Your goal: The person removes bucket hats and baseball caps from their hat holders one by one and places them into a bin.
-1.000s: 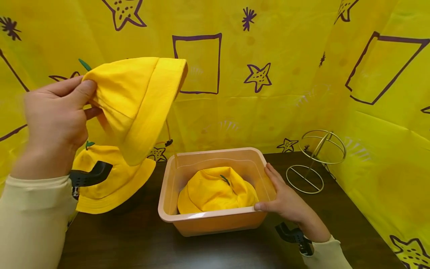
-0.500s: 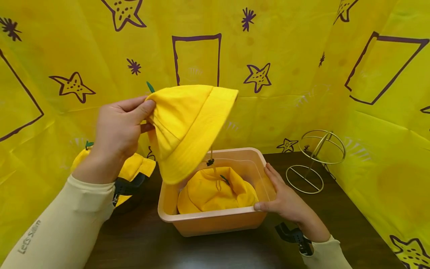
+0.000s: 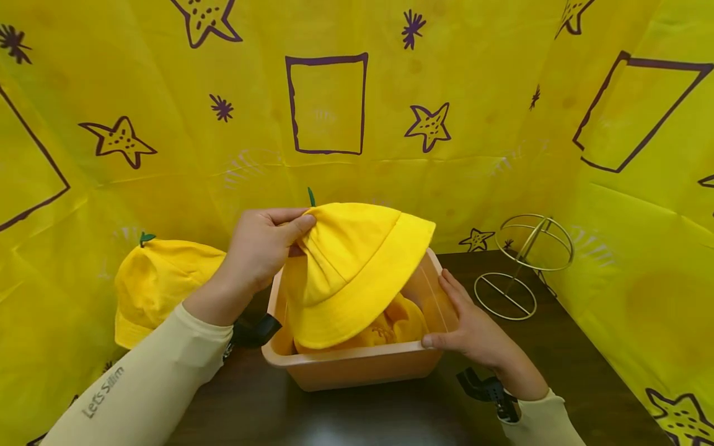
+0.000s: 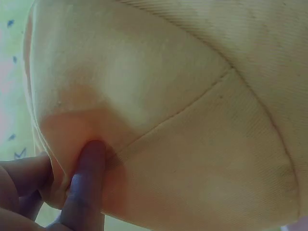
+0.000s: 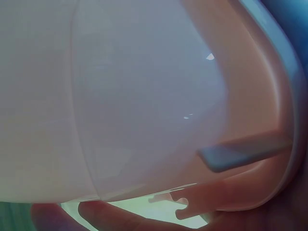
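Observation:
My left hand (image 3: 253, 254) pinches a yellow bucket hat (image 3: 357, 260) near its crown, beside a green leaf-shaped tab. The hat hangs tilted over a peach plastic basin (image 3: 357, 365), its brim low and covering part of the opening. In the left wrist view, thumb and fingers bunch the hat's cloth (image 4: 159, 96) by a seam. Inside the basin lies another yellow hat (image 3: 409, 319), mostly hidden. At the basin's near right corner my right hand (image 3: 474, 334) grips the rim, thumb on the front edge and fingers along the side. The right wrist view shows the basin wall (image 5: 144, 96) close up.
Left of the basin sits a third yellow hat (image 3: 162, 279) with a green leaf tab, partly behind my left forearm. A gold wire stand (image 3: 521, 266) stands at the back right of the dark table (image 3: 357, 421). Yellow printed cloth (image 3: 357, 31) walls the back and sides.
My left hand has carried the pinched hat rightward and down, from the left side to over the basin. The right hand has stayed on the basin's corner.

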Demonstrator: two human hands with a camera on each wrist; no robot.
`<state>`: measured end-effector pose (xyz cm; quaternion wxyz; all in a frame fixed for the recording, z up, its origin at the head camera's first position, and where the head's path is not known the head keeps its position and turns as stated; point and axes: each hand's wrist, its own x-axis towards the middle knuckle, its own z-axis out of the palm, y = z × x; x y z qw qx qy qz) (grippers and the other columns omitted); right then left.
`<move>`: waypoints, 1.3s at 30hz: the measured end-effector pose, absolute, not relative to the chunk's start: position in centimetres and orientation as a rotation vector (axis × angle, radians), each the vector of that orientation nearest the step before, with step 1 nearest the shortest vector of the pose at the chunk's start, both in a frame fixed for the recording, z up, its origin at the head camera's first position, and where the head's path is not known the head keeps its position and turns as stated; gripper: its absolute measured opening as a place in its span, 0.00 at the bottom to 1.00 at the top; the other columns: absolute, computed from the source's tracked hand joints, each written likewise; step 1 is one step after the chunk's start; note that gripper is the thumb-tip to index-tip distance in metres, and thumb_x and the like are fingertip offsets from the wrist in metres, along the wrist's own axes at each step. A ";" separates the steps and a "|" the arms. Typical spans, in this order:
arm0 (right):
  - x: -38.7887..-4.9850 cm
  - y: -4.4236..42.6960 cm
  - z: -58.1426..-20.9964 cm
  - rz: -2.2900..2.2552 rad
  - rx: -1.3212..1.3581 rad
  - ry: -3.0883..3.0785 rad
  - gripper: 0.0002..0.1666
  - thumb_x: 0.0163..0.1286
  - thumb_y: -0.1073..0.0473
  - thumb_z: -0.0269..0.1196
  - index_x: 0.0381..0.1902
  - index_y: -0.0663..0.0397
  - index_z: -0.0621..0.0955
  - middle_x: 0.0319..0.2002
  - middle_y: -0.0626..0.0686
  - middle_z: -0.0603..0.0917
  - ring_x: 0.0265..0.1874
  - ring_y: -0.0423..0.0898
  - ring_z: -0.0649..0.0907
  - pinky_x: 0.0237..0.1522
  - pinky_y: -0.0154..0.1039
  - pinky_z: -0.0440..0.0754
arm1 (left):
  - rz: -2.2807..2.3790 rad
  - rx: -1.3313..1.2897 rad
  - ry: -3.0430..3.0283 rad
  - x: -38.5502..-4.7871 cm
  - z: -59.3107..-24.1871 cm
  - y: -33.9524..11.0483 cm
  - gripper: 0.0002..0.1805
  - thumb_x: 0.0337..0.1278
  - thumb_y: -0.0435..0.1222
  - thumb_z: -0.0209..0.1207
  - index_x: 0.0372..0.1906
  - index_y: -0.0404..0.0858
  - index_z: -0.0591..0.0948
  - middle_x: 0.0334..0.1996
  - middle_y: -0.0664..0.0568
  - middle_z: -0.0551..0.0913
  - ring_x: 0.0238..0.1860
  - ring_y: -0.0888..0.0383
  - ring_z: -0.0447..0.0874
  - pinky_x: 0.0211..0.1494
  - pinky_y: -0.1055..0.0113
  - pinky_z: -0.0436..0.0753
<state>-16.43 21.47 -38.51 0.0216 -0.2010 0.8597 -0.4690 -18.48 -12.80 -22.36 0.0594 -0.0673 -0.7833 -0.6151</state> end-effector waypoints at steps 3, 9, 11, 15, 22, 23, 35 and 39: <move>-16.4 21.5 -38.5 -1.463 -0.621 2.657 0.71 0.51 0.49 0.79 0.80 0.60 0.48 0.79 0.56 0.39 0.73 0.66 0.49 0.64 0.67 0.57 | -1.818 -0.196 -2.469 -18.9 -23.2 -12.4 0.17 0.66 0.36 0.64 0.56 0.32 0.84 0.47 0.41 0.85 0.37 0.54 0.87 0.39 0.63 0.85; -16.4 21.4 -38.5 -1.470 -0.627 2.654 0.71 0.51 0.48 0.79 0.80 0.59 0.48 0.79 0.55 0.39 0.73 0.66 0.49 0.64 0.68 0.56 | -1.599 -0.200 -2.634 -19.7 -24.8 -11.9 0.14 0.66 0.39 0.64 0.53 0.39 0.87 0.43 0.45 0.86 0.34 0.52 0.84 0.36 0.65 0.84; -16.4 21.4 -38.5 -1.475 -0.623 2.648 0.72 0.50 0.48 0.79 0.80 0.58 0.48 0.79 0.55 0.39 0.73 0.65 0.50 0.64 0.68 0.56 | -1.478 -0.213 -2.657 -19.9 -25.2 -11.7 0.14 0.66 0.40 0.64 0.52 0.40 0.88 0.43 0.46 0.86 0.34 0.52 0.83 0.35 0.64 0.83; -16.3 21.4 -38.5 -1.483 -0.610 2.644 0.72 0.50 0.47 0.79 0.80 0.58 0.48 0.79 0.55 0.39 0.72 0.66 0.53 0.64 0.67 0.58 | -1.179 -0.301 -2.708 -20.1 -26.1 -11.3 0.13 0.67 0.42 0.64 0.50 0.41 0.88 0.48 0.49 0.86 0.45 0.51 0.83 0.44 0.59 0.82; -16.4 21.4 -38.4 -1.457 -0.615 2.675 0.72 0.49 0.47 0.80 0.80 0.59 0.48 0.79 0.55 0.40 0.74 0.64 0.49 0.66 0.67 0.52 | -0.725 -0.605 -2.772 -19.9 -27.2 -10.7 0.12 0.66 0.41 0.64 0.49 0.42 0.89 0.59 0.48 0.80 0.55 0.47 0.81 0.55 0.53 0.78; -16.4 21.4 -38.4 -1.450 -0.618 2.681 0.72 0.49 0.47 0.80 0.80 0.59 0.48 0.79 0.55 0.40 0.74 0.64 0.48 0.66 0.67 0.51 | -0.666 -0.655 -2.782 -20.0 -27.4 -10.7 0.12 0.66 0.42 0.64 0.49 0.42 0.89 0.62 0.48 0.78 0.53 0.47 0.82 0.53 0.54 0.79; -16.4 21.5 -38.5 -1.420 -0.618 2.706 0.71 0.50 0.46 0.79 0.80 0.58 0.50 0.79 0.54 0.41 0.74 0.65 0.50 0.66 0.69 0.52 | -0.206 -1.230 -2.993 -21.0 -29.0 -10.7 0.40 0.64 0.53 0.63 0.78 0.54 0.62 0.79 0.45 0.45 0.72 0.36 0.57 0.69 0.47 0.64; -16.4 21.5 -38.6 -1.418 -0.614 2.709 0.70 0.50 0.45 0.79 0.80 0.57 0.50 0.79 0.54 0.42 0.74 0.65 0.51 0.66 0.69 0.53 | -0.184 -1.266 -3.097 -21.5 -29.6 -10.0 0.43 0.61 0.55 0.64 0.78 0.56 0.60 0.79 0.46 0.43 0.73 0.31 0.50 0.72 0.44 0.55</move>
